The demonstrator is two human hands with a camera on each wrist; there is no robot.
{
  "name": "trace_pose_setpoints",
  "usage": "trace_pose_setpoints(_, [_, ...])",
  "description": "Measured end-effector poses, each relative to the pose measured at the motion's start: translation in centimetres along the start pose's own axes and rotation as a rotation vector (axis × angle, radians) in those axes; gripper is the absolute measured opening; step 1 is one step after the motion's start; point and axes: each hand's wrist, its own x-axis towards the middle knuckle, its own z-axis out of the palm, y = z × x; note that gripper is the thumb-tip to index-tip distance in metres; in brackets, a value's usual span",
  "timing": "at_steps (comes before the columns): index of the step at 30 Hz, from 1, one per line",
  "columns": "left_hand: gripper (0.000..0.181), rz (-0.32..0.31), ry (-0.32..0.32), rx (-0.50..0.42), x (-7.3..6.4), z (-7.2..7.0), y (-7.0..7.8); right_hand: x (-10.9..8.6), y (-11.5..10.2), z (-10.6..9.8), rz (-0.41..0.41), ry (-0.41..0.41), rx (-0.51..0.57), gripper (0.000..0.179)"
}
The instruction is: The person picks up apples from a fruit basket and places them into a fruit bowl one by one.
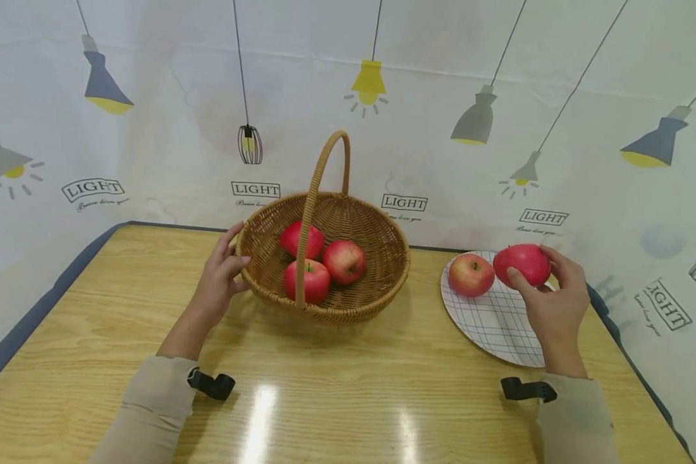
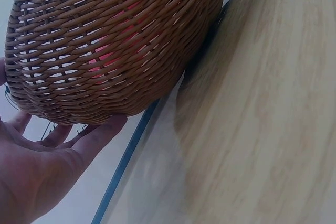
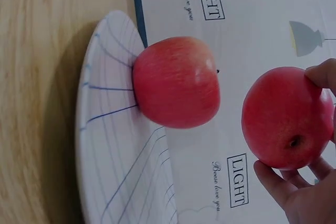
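A brown wicker basket point(image 1: 377, 303) with a tall arched handle stands left of centre and holds three red apples, one of them a red apple point(image 1: 345, 262) near the middle. At its left side my left hand point(image 1: 217, 274) holds the rim and outer wall, with fingertips against the weave in the left wrist view. Over at the right, my right hand point(image 1: 559, 306) grips a deep red apple point(image 1: 519, 263) between thumb and fingers. It is raised above a white plate point(image 1: 493, 335) with blue lines. Another red and yellow apple point(image 1: 471, 276) sits on that plate.
Both objects stand on a wooden table point(image 1: 348, 393) with a dark blue edge. A white printed sheet point(image 1: 301, 84) with lamp drawings hangs close behind. Each sleeve cuff carries a black strap mount, such as the left strap mount point(image 1: 211, 383).
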Motion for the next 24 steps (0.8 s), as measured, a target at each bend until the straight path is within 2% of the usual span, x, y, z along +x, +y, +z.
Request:
trace_pose_setpoints(9, [0.067, -0.004, 0.0, 0.005, -0.1, 0.0, 0.0, 0.2, 2.4, 0.7, 0.03, -0.032, -0.062, 0.071])
trace_pose_setpoints(17, [0.068, 0.002, -0.006, -0.004, 0.0, 0.1, 0.0, 0.2, 3.5, 0.7, 0.018, -0.008, -0.092, 0.059])
trace_pose_setpoints(24, [0.068, 0.001, -0.006, 0.004, 0.0, 0.2, 0.1, 0.1, 5.1, 0.8, 0.105, -0.071, -0.128, 0.058])
